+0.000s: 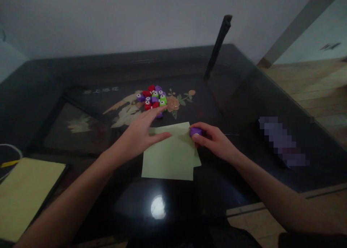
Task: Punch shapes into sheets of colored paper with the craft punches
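Between my thumb and fingers, my right hand (210, 138) holds a small purple clip (195, 131), rounded and with a bit of white, at the upper right edge of the pale green paper (168, 157). A second sheet's corner (197, 162) peeks out beneath on the right. My left hand (145, 129) is open, thumb apart, over the paper's upper left part. Its fingertips reach the near side of a heap of red, purple and green clips (155, 99) with round white eyes; whether they touch is unclear.
The glossy black table (108, 204) carries a flower pattern. A yellow pad (32, 190) lies at left, beside a yellow stick (9, 164) and a white cable (13, 146). A dark upright post (218, 46) stands at the back; a blurred-out flat object (282, 141) lies right.
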Action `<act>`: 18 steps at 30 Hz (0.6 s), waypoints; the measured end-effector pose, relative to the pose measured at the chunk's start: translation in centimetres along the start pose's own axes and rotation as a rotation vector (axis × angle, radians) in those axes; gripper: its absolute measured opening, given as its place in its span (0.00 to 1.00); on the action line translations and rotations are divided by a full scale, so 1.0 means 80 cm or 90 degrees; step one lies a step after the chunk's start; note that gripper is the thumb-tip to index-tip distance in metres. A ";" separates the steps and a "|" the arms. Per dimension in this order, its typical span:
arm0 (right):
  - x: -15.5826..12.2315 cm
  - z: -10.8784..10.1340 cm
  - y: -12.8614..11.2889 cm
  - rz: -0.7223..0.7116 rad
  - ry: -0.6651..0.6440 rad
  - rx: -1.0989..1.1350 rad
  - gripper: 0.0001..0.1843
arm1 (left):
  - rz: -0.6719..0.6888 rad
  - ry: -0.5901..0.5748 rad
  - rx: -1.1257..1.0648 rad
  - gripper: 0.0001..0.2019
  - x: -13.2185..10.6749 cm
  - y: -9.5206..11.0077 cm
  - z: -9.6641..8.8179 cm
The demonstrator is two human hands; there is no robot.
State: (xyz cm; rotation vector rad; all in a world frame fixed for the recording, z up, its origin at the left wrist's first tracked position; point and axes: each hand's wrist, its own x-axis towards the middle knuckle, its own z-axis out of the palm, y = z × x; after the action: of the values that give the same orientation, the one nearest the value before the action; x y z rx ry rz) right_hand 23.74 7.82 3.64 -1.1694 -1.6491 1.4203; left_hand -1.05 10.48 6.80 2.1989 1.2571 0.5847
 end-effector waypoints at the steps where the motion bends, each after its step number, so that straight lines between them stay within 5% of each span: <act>1: 0.000 -0.001 0.000 0.006 -0.003 0.017 0.14 | -0.048 0.014 -0.045 0.35 -0.009 -0.009 0.001; 8: 0.003 0.002 0.009 0.041 0.018 0.109 0.15 | -0.333 -0.056 -0.491 0.41 -0.047 -0.035 0.026; 18: 0.006 0.004 0.021 0.104 -0.011 0.213 0.20 | -0.313 -0.020 -0.258 0.20 -0.055 -0.040 0.024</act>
State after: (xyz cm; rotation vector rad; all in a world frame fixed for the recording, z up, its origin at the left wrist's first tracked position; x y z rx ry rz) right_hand 23.63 8.17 1.90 -1.1178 -1.2849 1.7340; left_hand -3.98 7.52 2.83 1.4935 1.4473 0.5406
